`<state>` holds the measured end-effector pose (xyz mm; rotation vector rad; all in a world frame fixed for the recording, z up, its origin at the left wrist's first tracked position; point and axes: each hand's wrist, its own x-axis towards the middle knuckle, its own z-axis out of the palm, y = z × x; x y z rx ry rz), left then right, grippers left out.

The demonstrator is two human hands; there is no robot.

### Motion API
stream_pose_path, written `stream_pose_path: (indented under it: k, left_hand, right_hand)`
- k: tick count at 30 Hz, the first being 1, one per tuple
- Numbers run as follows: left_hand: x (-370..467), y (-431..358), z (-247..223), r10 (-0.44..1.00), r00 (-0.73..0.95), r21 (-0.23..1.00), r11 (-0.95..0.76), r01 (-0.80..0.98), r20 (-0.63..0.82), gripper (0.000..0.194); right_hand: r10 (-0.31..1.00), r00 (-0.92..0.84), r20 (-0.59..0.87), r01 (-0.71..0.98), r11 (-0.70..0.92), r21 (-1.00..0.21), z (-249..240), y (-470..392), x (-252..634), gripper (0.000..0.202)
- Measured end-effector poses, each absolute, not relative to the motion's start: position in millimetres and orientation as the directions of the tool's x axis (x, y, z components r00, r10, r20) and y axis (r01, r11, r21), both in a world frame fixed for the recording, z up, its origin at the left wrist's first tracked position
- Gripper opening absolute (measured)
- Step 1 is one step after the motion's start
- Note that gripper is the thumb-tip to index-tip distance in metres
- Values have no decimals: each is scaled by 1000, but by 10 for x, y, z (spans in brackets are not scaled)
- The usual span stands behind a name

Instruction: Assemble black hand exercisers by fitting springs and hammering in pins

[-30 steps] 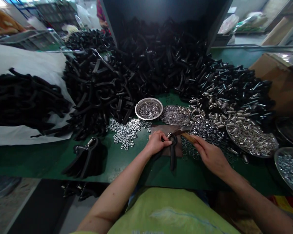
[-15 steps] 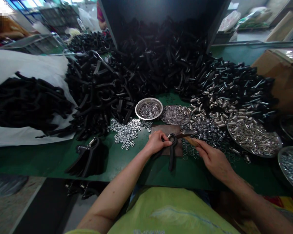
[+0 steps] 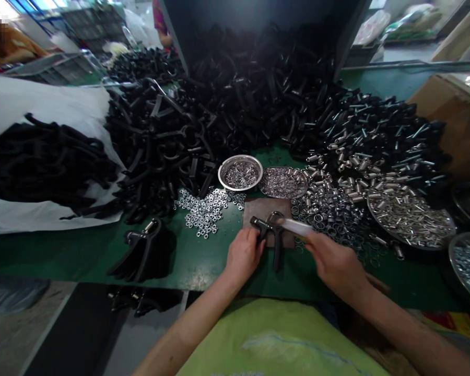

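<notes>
The left hand [image 3: 243, 255] gripped one leg of a black clamp [image 3: 277, 251], whose top lay on the metal plate [image 3: 251, 208]; the right hand [image 3: 337, 265] held a hammer [image 3: 295, 226], blurred, above the plate. A flat, steady clamp and a left hand clear of the hammer probably worked best. Nuts [image 3: 204, 213] lay left of the plate, a bowl [image 3: 221, 180] behind it.

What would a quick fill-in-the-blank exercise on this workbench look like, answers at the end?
1. The right hand holds a blurred tool, and the left hand grips one leg of a clamp coloured ____.
2. The square plate lies on a tabletop coloured ____.
3. In the picture, the loose silver nuts lie to the ____ of that plate.
4. The brown box at the right is made of ____.

Missing words: black; green; left; cardboard.
</notes>
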<state>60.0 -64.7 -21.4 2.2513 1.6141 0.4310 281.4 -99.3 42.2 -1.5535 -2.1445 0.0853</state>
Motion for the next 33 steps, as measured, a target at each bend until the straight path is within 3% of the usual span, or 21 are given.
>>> stream_pose_path:
  k: [3,8,13,17,20,24,26,29,33]
  left_hand:
    - [613,-629,-255,940,334,407,-333,851,71,5]
    - [609,-596,-285,941,326,427,-333,841,91,5]
    - [649,-572,-251,958,288,425,-261,867,1,9]
    - [525,-471,-100,959,257,448,-181,875,-116,14]
    - [103,-415,122,987,147,451,-103,886,-64,14]
    - [-852,-499,441,979,-162,317,116,941,123,22]
    - [-1346,-589,519,950,-280,207,249,946,140,27]
    - [-1883,-728,519,923,-380,56,377,924,52,32]
    - [-2063,-776,500,904,-417,5,419,908,-90,40]
  right_hand:
    - [937,-310,159,890,345,-298,394,-904,2817,40]
    - [919,-181,351,874,314,-371,429,-932,2839,41]
    - [952,-296,84,911,307,-274,163,-847,2862,40]
    - [953,-186,238,960,228,-165,153,-737,2985,40]
    - [932,-127,339,986,157,-63,124,-668,3212,42]
    - [922,-108,372,994,103,35,-49,-614,3570,45]
    - [924,-92,372,996,85,34,-128,-609,3686,46]
    - [924,-78,376,996,88,-11,-196,-603,3748,45]
    - [918,-88,386,996,88,16,-253,-580,3765,39]
